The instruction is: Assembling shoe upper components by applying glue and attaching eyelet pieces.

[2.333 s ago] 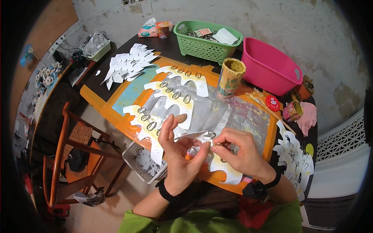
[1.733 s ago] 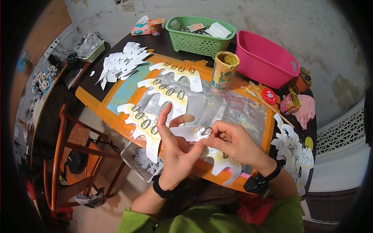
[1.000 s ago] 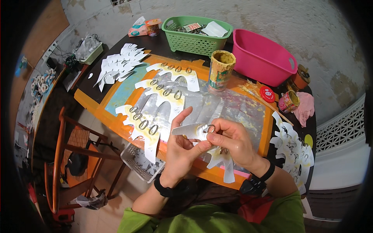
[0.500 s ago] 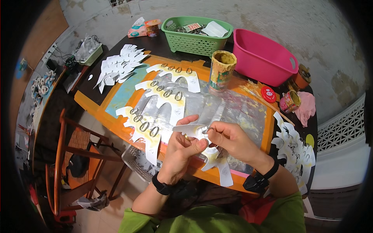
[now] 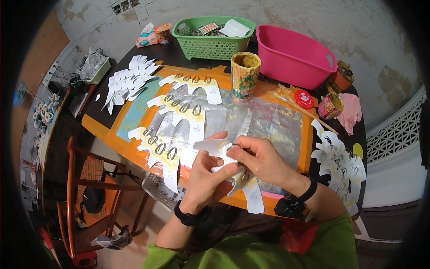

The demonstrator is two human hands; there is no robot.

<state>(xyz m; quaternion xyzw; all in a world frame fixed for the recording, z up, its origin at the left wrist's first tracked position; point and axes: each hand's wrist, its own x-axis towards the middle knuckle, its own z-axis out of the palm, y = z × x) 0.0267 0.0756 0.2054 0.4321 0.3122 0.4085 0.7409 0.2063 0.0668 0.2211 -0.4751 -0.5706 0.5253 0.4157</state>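
Observation:
Over the near edge of the work board, my left hand [image 5: 202,178] is closed on a white, scalloped cut-out piece [image 5: 253,198] with yellowish smears. My right hand [image 5: 264,160] pinches a dark metal ring [image 5: 236,145] against the upper part of that piece. Fingers partly hide where ring and piece meet. To the left lie three similar pieces, the nearest [image 5: 169,172] with a row of dark oval rings on it. Behind them, a yellow-crusted can [image 5: 245,76] stands upright.
A green basket [image 5: 210,48] of metal parts and a pink tub [image 5: 295,58] stand at the back. White pieces are piled at left [image 5: 130,83] and right [image 5: 338,166]. A stick [image 5: 309,112], red lid [image 5: 304,99], small can [image 5: 330,106] and pink cloth [image 5: 349,110] lie right. A wooden chair [image 5: 96,188] stands left.
The whole view has shifted slightly, with the table things now further left and up. My hands keep their hold, and the right fingers have turned a little over the ring and piece.

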